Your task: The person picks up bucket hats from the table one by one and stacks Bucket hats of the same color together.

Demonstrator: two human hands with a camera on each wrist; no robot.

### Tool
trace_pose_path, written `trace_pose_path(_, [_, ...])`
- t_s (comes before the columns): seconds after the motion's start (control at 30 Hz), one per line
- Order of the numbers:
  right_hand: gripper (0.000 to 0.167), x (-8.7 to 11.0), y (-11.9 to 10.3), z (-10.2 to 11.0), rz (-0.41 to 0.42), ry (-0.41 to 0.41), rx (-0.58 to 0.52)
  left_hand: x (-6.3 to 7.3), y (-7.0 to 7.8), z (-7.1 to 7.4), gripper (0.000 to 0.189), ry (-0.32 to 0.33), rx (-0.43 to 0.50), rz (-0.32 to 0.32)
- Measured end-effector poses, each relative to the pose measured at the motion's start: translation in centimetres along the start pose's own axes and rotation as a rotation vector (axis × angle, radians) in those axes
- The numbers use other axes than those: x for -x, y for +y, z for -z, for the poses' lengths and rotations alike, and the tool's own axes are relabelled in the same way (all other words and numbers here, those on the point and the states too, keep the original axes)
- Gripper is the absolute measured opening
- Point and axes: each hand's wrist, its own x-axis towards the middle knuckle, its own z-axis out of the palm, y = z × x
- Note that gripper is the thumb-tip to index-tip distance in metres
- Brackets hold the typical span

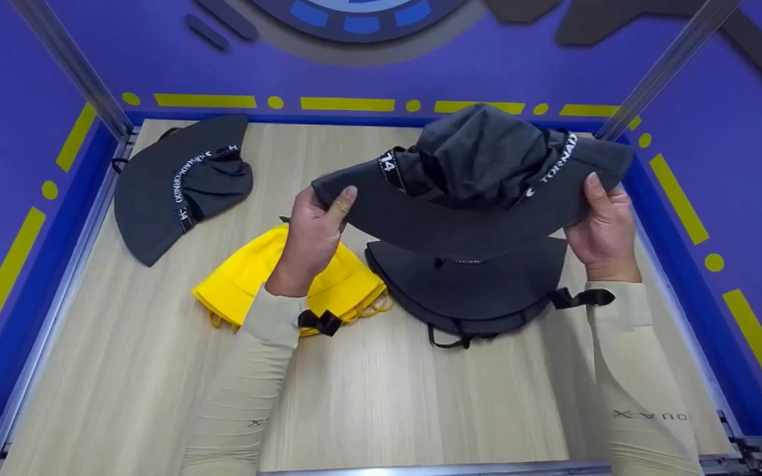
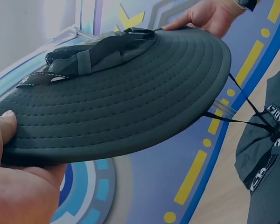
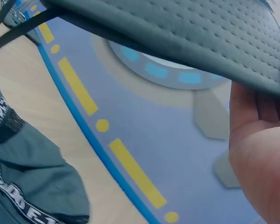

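A dark grey bucket hat is held up above the table between both hands, its crumpled crown upward and white-lettered band showing. My left hand pinches the left end of the brim, thumb on top. At the brim's right end, my right hand grips likewise. Rows of stitching cover the brim in the left wrist view, where a thin cord hangs from the hat. Right under the held hat lie stacked dark hats. Behind the left hand and forearm, partly hidden, is a yellow hat.
Another dark hat, folded flat with a lettered band, lies at the back left of the wooden table. Blue panels with yellow marks and metal posts enclose the table at the back and sides.
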Motion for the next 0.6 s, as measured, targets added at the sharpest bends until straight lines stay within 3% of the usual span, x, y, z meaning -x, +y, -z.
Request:
trace_pose_path(0.1, [0.021, 0.4, -1.1, 0.2, 0.066, 0.034, 0.079, -0.3, -0.9, -0.4, 0.021, -0.036, -0.006, -0.022])
trace_pose_path(0.27, [0.019, 1.9, -2.6, 2.2, 0.115, 0.096, 0.162, -0.4, -3.0, -0.7, 0.019, -0.096, -0.146, -0.023])
trace_pose_path(0.47, [0.020, 4.5, -3.5, 5.4, 0.023, 0.119, 0.176, 0.3, -5.9, -1.0, 0.016, -0.160, -0.263, 0.066])
trace_pose_path(0.6, [0.020, 5.8, -3.0, 7.2, -0.050, 0.172, 0.267, 0.9, -7.4, -1.0, 0.013, -0.171, -0.429, 0.081])
